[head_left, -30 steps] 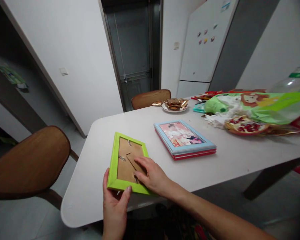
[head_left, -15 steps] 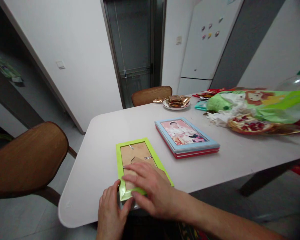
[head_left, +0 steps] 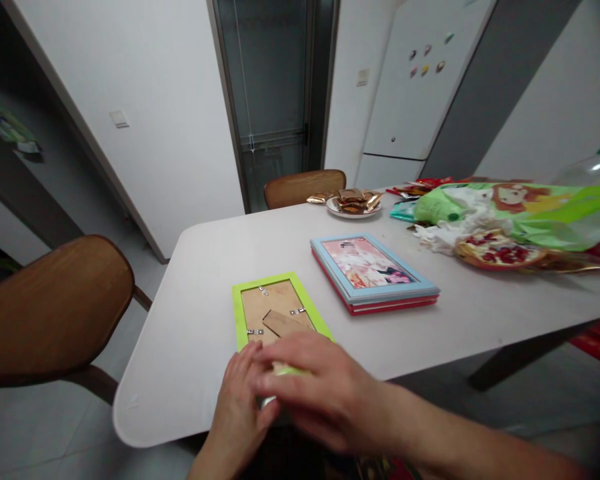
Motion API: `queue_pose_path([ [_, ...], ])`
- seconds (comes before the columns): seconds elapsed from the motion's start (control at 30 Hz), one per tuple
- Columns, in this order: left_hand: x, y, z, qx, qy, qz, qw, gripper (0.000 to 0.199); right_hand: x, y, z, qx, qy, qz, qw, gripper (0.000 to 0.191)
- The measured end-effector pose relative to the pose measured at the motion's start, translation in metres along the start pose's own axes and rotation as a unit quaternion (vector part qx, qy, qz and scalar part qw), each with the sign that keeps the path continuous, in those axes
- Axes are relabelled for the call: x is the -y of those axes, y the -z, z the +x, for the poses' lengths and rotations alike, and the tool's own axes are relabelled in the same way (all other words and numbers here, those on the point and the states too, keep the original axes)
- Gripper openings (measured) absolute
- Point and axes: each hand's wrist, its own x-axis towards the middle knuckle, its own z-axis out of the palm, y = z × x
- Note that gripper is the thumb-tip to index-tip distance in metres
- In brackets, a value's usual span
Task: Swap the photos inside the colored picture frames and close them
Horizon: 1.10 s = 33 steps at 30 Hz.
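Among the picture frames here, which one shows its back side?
The green frame: its brown backing faces up, whereas the blue frame atop the stack shows its picture.

Room light: dim, cool and diffuse; its source is hard to place.
Tabletop point(head_left: 220, 247): pale and evenly lit around the centre.
Floor point(head_left: 540, 407): sunk in shadow at 4 o'clock.
Glass door point(head_left: 267, 73): dark, near 12 o'clock.
Right hand point(head_left: 325, 387): smeared by motion at 6 o'clock.
Green frame point(head_left: 275, 300): fairly sharp, its metal clips point(head_left: 297, 311) glinting.
Framed photo point(head_left: 370, 263): small pixelated patch, toward 3 o'clock.
Fridge point(head_left: 405, 87): leaning with wide-angle distortion at 1 o'clock.
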Motion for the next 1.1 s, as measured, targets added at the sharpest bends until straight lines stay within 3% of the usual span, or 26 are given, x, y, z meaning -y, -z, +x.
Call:
queue_pose_path([
  [0.1, -0.002, 0.001, 0.003, 0.064, 0.002, 0.001, 0.998, 0.022, -0.041, 0.006, -0.004, 0.089, -0.027, -0.036, 0.995, 0.022],
  [0.23, -0.003, 0.004, 0.004, 0.07, 0.024, -0.011, 0.997, 0.01, -0.072, -0.006, -0.008, 0.145, -0.039, -0.017, 0.989, 0.02],
  [0.57, -0.005, 0.004, 0.004, 0.08, 0.039, -0.014, 0.996, 0.008, -0.068, -0.021, 0.001, 0.114, -0.07, -0.027, 0.991, 0.016],
  [0.7, -0.006, 0.004, 0.004, 0.079, 0.041, -0.007, 0.996, 0.008, -0.084, -0.015, 0.001, 0.064, -0.154, -0.074, 0.983, 0.024],
  [0.8, -0.007, 0.004, 0.005, 0.082, 0.043, -0.006, 0.996, 0.009, -0.1, -0.013, 0.0, 0.052, -0.225, -0.14, 0.963, 0.019],
  [1.1, -0.008, 0.002, 0.005, 0.082, 0.052, -0.001, 0.995, 0.013, -0.112, -0.025, 0.011, 0.042, -0.274, -0.186, 0.943, 0.023],
])
